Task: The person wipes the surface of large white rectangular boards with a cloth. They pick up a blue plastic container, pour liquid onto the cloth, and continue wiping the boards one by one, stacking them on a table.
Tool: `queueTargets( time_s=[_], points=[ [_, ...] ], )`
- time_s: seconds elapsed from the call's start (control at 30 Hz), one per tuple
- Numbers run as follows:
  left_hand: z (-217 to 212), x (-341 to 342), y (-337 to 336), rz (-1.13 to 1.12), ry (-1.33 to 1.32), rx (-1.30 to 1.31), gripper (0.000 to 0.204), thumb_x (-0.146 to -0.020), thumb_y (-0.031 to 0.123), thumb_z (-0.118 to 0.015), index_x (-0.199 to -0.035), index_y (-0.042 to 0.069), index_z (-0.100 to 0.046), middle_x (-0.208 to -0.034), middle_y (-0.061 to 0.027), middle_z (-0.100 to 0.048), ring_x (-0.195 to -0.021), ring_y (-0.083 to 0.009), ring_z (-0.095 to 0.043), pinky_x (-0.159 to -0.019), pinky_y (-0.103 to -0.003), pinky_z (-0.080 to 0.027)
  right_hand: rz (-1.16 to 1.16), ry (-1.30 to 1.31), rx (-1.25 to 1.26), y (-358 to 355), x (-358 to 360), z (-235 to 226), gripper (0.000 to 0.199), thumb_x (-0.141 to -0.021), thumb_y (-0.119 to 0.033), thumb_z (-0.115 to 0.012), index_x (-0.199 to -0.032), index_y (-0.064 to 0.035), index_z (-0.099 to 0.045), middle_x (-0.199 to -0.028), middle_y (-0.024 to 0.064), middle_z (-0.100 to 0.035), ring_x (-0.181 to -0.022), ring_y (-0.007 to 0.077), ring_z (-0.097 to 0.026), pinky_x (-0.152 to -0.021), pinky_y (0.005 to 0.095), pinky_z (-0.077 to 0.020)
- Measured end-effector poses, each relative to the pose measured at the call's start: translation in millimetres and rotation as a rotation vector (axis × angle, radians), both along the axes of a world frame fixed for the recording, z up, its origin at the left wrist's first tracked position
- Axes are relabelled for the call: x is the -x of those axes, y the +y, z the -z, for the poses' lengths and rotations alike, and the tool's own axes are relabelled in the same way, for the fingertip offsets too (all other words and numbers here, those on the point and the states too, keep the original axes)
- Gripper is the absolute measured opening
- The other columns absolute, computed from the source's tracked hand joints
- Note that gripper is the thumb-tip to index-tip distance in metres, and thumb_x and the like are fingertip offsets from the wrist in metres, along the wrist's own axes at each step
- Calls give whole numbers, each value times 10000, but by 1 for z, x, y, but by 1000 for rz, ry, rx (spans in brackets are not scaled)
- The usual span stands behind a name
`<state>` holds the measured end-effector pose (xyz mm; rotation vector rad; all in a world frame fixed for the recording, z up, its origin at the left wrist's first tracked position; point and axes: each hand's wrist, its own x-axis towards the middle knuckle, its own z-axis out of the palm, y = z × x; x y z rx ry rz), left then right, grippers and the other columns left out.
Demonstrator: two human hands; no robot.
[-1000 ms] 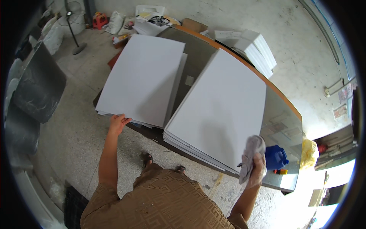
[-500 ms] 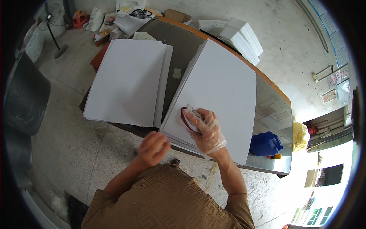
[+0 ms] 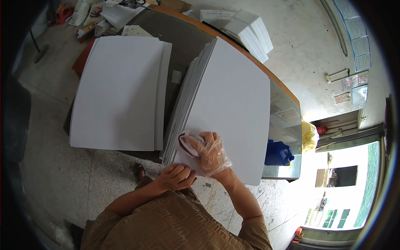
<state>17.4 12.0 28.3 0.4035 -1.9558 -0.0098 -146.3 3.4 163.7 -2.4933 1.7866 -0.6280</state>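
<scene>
White cloth with a dark red edge lies under our right hand, which wears a clear plastic glove and grips the cloth, pressing it onto the near corner of the tall stack of white sheets. Our left hand, bare and loosely curled around nothing, rests just below and beside the right one, touching the stack's near edge. Well to the left of both hands we see a second, lower stack of white sheets; to the right stands a blue jug on the grey table.
</scene>
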Motion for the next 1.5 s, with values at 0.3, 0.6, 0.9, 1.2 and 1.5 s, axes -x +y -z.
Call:
queueTargets(
  time_s=[0.3,0.6,0.9,1.2,1.5],
  points=[
    [-4,9,-5,-71,-5,84,227,-816,357,-710,-960,300,-544,-976,52,-492,-906,-116,-482,-757,-294,-336,335,224,-84,-214,141,12,440,-906,-324,-664,-1327,-244,-567,-1120,193,-582,-1034,387,-561,-914,473,-476],
    [-9,-1,-1,-154,-68,79,185,-830,329,-650,-943,358,-507,-931,74,-484,-831,-92,-473,-714,-277,-315,576,214,-83,-405,247,10,448,-977,-440,-518,-1375,-235,-519,-1213,204,-622,-1123,388,-612,-975,461,-480],
    [3,11,-5,-153,39,99,191,-841,316,-678,-908,322,-499,-921,59,-491,-793,-106,-485,-698,-292,-313,370,162,-189,-203,153,-1,406,-980,-265,-554,-1377,-185,-519,-1197,217,-594,-1136,389,-547,-947,451,-466],
    [1,13,-7,-106,13,119,147,-871,324,-632,-914,294,-494,-923,50,-465,-819,-122,-471,-724,-306,-324,-118,28,-223,80,65,-4,563,-679,-207,-835,-1199,-216,-620,-1046,113,-574,-867,295,-583,-715,440,-472],
    [3,0,9,-182,-82,48,174,-869,412,-616,-921,323,-476,-991,35,-452,-920,-134,-444,-813,-333,-313,389,181,-124,-219,230,7,425,-927,-334,-633,-1303,-144,-577,-1131,215,-620,-1077,408,-562,-944,463,-466]
  ],
)
